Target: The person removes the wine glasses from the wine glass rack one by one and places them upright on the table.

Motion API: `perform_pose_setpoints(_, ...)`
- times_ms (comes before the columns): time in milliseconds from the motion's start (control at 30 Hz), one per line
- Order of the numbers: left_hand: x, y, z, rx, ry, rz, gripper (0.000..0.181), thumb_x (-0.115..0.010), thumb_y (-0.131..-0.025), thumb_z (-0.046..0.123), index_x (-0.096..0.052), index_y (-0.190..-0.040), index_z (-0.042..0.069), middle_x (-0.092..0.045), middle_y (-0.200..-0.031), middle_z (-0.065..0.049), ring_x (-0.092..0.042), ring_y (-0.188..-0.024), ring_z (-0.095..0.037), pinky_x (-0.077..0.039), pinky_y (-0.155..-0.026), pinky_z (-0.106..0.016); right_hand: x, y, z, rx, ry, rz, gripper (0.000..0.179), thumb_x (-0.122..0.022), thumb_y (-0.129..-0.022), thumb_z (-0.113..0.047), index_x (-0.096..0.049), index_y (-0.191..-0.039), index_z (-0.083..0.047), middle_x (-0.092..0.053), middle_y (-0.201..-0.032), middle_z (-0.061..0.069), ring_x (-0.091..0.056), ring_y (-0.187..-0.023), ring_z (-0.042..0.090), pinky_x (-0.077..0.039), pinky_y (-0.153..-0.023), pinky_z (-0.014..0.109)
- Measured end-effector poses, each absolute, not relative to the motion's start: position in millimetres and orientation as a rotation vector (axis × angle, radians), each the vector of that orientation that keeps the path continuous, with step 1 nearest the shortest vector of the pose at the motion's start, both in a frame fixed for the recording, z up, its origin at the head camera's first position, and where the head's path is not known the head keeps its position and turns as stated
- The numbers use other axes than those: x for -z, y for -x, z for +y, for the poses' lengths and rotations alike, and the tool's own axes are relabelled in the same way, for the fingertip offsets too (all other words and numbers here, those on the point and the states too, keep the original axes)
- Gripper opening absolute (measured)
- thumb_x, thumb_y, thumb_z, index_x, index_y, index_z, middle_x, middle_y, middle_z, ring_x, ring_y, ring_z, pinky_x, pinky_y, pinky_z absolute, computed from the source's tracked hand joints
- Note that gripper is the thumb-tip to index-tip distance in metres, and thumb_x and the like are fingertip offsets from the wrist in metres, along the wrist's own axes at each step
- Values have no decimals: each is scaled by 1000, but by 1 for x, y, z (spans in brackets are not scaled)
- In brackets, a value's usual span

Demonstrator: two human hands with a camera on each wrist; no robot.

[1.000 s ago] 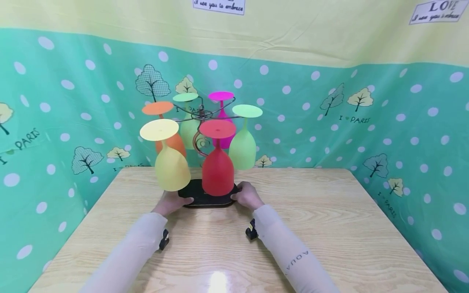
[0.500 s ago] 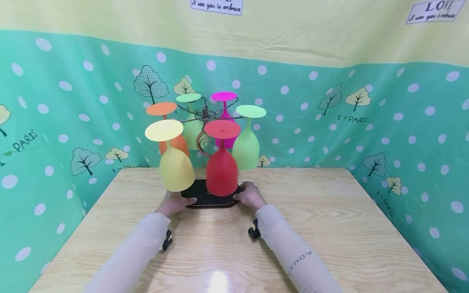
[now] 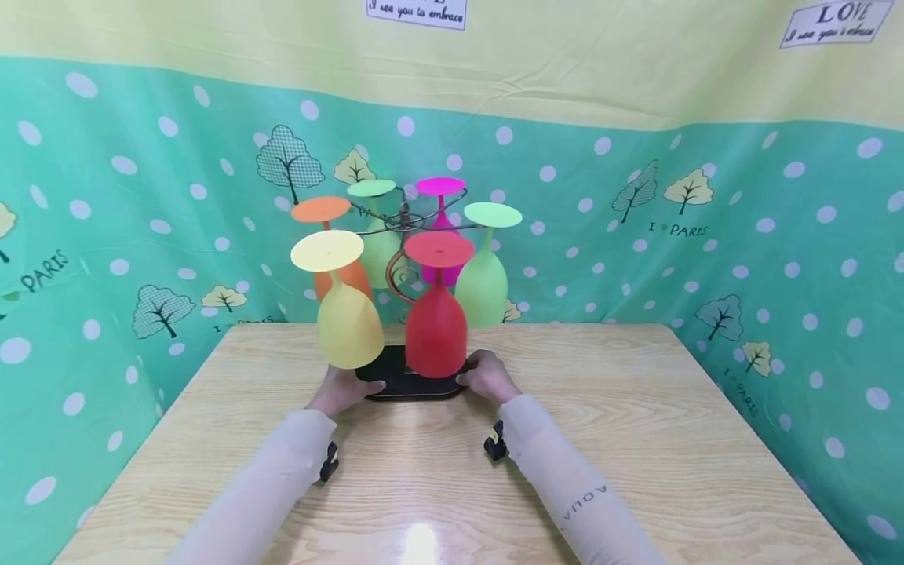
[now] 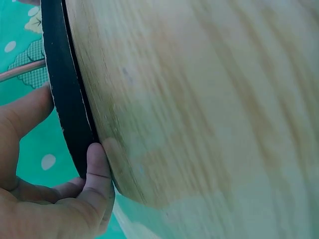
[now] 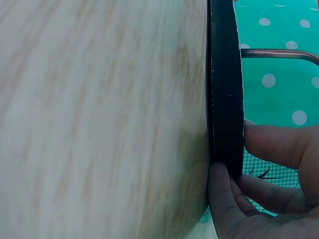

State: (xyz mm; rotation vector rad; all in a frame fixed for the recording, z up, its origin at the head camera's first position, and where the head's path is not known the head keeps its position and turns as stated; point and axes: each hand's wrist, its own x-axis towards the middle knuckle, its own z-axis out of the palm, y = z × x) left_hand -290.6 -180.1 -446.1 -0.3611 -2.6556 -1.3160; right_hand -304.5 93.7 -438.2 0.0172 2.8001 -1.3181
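A metal wine glass rack (image 3: 392, 276) with a black oblong base (image 3: 406, 386) stands toward the back of the table. Hanging upside down from its arms are a yellow goblet (image 3: 349, 326), a red goblet (image 3: 436, 329), an orange goblet (image 3: 320, 209), a magenta goblet (image 3: 439, 186) and two green goblets (image 3: 482, 290). My left hand (image 3: 342, 390) grips the base's left end, thumb on top and fingers at the lower edge. Opposite it, my right hand (image 3: 490, 377) holds the right end likewise. Both wrist views show the base's edge (image 4: 70, 84) close against the tabletop.
The wood-grain table (image 3: 636, 439) extends to both sides and toward me. Behind it and along the sides hangs a green and yellow printed curtain (image 3: 579, 235), close behind the rear goblets.
Held by both hands, the rack with its goblets has shifted a little to the right across the table. The grip at each end looks the same.
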Motion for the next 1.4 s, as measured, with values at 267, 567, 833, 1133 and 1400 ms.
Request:
perform_pose_setpoints(267, 445, 291, -172, 1328, 362, -2649, 89, -81, -74, 5, -24, -143, 2, -33, -145, -19, -26, -137, -35, -22, -112, -52, 439, 306, 102, 1315, -23, 2774, 33, -74, -77, -6, -62, -106, 5, -62, -99, 14, -57, -93, 28, -47, -88, 44)
perform_pose_setpoints(567, 441, 290, -162, 1369, 439, -2573, 87, -81, -72, 0, -29, -141, 5, -37, -143, -16, -29, -136, -32, -22, -113, -51, 438, 304, 110, 1320, -39, 2789, 32, -74, -77, -5, -63, -106, 3, -63, -100, 14, -58, -96, 29, -47, -91, 43)
perform_pose_setpoints(833, 443, 289, -157, 1364, 440, -2575, 85, -81, -72, 0, -29, -139, 2, -37, -141, -19, -31, -135, -35, -23, -112, -52, 438, 305, 118, 1307, 7, 2790, 29, -73, -78, -6, -63, -103, 2, -63, -97, 12, -58, -91, 26, -48, -87, 42)
perform_pose_setpoints(1133, 448, 293, -152, 1364, 407, -2610, 86, -82, -70, 3, -31, -139, 4, -39, -141, -18, -32, -134, -34, -26, -111, -52, 441, 306, 125, 1287, -3, 2796, 27, -73, -79, -6, -64, -102, 2, -64, -95, 11, -58, -89, 25, -48, -86, 42)
perform_pose_setpoints(1400, 445, 292, -147, 1365, 399, -2621, 82, -82, -72, 3, -34, -138, 4, -42, -140, -18, -35, -134, -34, -27, -111, -50, 441, 306, 128, 1300, 21, 2817, 28, -73, -76, -5, -65, -102, 2, -65, -94, 11, -59, -90, 26, -48, -88, 43)
